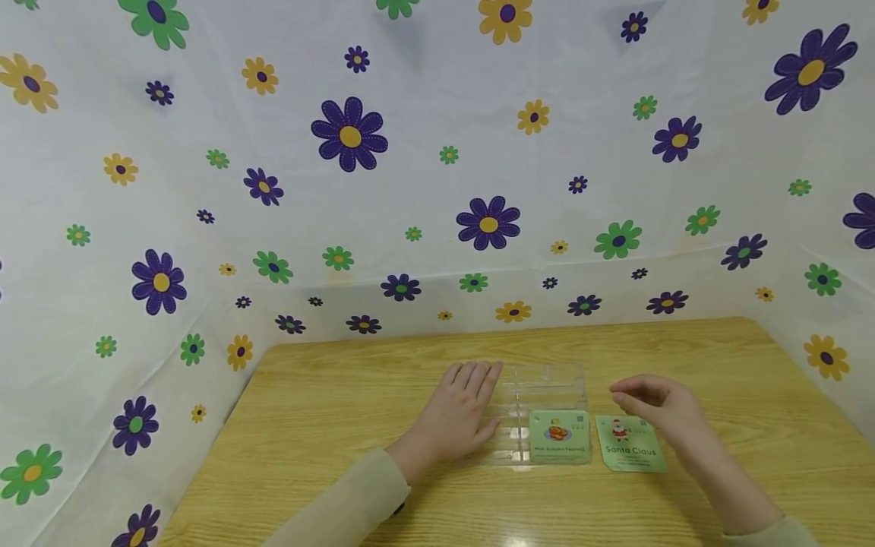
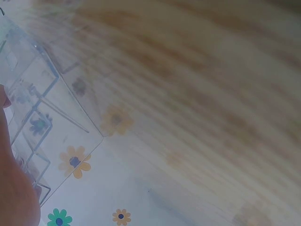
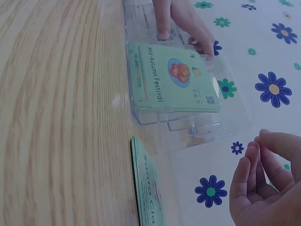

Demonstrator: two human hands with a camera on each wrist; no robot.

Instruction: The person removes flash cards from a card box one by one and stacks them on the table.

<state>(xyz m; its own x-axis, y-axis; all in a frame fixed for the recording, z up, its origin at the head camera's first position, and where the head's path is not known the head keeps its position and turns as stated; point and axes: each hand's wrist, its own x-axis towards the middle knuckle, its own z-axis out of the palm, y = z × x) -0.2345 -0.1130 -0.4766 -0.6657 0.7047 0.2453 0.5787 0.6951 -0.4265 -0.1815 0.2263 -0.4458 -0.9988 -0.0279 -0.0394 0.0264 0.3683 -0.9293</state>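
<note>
A clear plastic holder with compartments [image 1: 550, 396] lies on the table, and my left hand [image 1: 465, 403] rests over its left part with the fingers stretched out. In its front right compartment sits a stack of green cards [image 3: 176, 77], the top one reading "Mid-Autumn Festival". Just right of the holder lies a second green stack, with a Santa Claus card [image 1: 630, 443] on top. My right hand [image 1: 659, 406] hovers beside and above that stack, fingers loosely bent, thumb near the fingertips, nothing visible between them. The left wrist view shows only the edge of the left hand [image 2: 16, 183] against the holder.
The wood-grain table [image 1: 328, 425] extends around the holder. A white cloth with printed flowers [image 1: 417, 182] hangs behind the table and along both sides.
</note>
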